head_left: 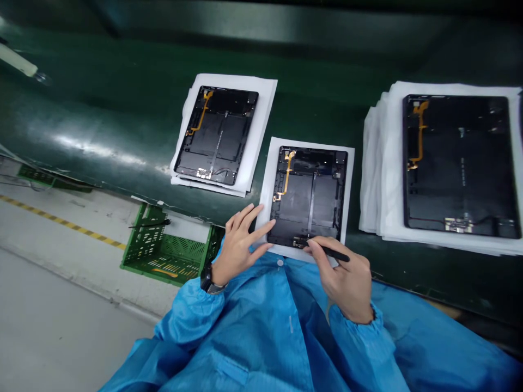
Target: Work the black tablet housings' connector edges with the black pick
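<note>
In front of me an opened tablet housing [300,204] lies on a white sheet [349,190], its dark inside facing up. An orange flex cable [288,174] runs down its left part, and a small circuit board [299,242] sits at its near edge. My right hand [345,275] pinches a slim black pen-like tool [335,253], its tip hidden by my fingers close to that board. My left hand [241,239] is open, fingers spread, with fingertips at the left edge of the housing and its sheet.
Another opened tablet [218,136] lies on white sheets at the upper left. To the right a third tablet [461,169] rests on a thick stack of white sheets [373,169]. Below the green bench's edge stands a green plastic crate [141,245] on the floor.
</note>
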The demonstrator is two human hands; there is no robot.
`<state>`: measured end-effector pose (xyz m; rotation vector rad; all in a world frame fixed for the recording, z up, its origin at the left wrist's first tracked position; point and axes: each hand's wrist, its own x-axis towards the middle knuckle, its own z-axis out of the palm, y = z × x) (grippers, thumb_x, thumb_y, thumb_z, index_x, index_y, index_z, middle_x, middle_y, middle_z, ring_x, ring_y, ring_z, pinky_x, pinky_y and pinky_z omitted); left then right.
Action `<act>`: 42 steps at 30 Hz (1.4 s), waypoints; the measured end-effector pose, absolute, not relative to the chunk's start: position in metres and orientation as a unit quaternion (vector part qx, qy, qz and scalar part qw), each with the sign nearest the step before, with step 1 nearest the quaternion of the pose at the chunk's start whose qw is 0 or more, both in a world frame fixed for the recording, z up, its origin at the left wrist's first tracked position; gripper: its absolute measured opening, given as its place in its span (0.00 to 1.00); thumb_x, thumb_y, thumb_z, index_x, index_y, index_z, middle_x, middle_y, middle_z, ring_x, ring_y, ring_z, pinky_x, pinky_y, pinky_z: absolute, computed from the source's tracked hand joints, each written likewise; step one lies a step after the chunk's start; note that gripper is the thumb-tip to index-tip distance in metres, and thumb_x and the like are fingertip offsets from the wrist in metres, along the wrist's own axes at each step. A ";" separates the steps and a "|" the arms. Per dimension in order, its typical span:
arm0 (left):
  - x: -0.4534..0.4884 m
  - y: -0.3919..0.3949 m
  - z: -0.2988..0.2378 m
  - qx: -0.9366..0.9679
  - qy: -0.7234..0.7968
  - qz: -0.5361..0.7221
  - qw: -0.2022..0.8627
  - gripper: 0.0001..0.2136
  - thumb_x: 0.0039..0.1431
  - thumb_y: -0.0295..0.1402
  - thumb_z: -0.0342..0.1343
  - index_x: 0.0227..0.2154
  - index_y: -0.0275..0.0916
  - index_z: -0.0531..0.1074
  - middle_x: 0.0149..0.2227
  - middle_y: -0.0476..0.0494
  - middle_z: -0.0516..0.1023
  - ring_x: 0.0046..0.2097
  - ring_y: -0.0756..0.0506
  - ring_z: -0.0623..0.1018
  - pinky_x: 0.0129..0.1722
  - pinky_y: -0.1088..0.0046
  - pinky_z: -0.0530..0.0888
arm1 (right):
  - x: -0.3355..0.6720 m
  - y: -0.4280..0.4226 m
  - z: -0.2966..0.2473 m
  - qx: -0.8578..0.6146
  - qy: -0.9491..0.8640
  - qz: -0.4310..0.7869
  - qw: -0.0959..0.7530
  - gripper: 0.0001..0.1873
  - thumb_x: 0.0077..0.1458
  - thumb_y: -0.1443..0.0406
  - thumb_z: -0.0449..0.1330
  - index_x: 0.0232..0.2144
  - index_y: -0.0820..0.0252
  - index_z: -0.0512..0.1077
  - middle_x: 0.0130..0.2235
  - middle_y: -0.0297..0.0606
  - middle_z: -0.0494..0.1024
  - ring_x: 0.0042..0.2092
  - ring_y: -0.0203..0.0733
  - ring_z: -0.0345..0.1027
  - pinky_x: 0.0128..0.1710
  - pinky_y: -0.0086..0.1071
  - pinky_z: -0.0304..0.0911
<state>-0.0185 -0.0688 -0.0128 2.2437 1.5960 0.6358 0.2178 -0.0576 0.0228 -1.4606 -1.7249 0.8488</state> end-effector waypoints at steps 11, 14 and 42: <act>-0.018 -0.069 -0.012 0.785 0.555 0.226 0.158 0.22 0.68 0.41 0.58 0.63 0.47 0.69 0.71 0.36 0.61 0.72 0.36 0.58 0.65 0.53 0.59 | 0.219 -0.059 0.026 -0.546 -0.694 0.301 0.360 0.05 0.64 0.69 0.62 0.37 0.56 0.77 0.35 0.37 0.82 0.36 0.42 0.76 0.40 0.37 0.71; -0.018 -0.069 -0.013 0.784 0.555 0.227 0.157 0.22 0.68 0.41 0.58 0.63 0.47 0.69 0.71 0.36 0.61 0.72 0.36 0.58 0.65 0.53 0.59 | 0.217 -0.063 0.027 -0.534 -0.705 0.291 0.365 0.06 0.63 0.71 0.61 0.38 0.55 0.76 0.36 0.37 0.82 0.37 0.42 0.76 0.41 0.37 0.71; -0.018 -0.069 -0.013 0.785 0.557 0.222 0.154 0.22 0.69 0.42 0.57 0.63 0.47 0.69 0.71 0.37 0.60 0.72 0.36 0.58 0.65 0.54 0.59 | 0.200 -0.102 0.031 -0.442 -0.866 0.041 0.230 0.09 0.62 0.72 0.63 0.45 0.72 0.77 0.40 0.51 0.83 0.45 0.53 0.77 0.50 0.45 0.71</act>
